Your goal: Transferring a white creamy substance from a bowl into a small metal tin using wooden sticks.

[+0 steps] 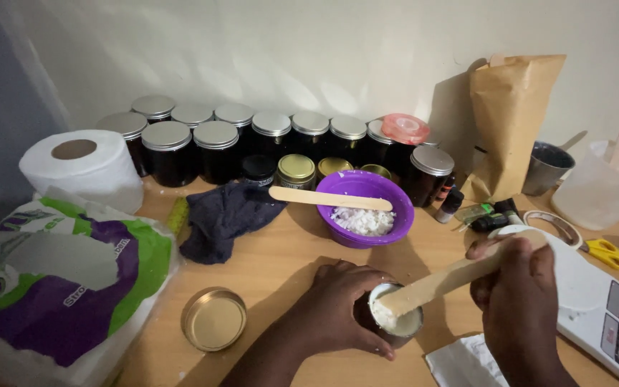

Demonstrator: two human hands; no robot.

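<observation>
Wooden table (274, 265), dim light, dark jars (216, 147) lined along the wall. Left hand (334, 304) wraps a small jar (394, 322) near the front edge, fingers curled round it, hiding most of its side. Right hand (521, 294) grips a flat stick (445, 281), tip in the white paste. Purple bowl (367, 208) sits behind; scale (596, 301) runs off frame right.

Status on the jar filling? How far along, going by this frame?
Done, apparently: a row of lidded dark jars along the wall. In hand: the left hand grips an open jar while the right hand works a wooden stick into its white filling. Left: its gold lid lies off on the table, and the purple bowl holds more white flakes.
</observation>
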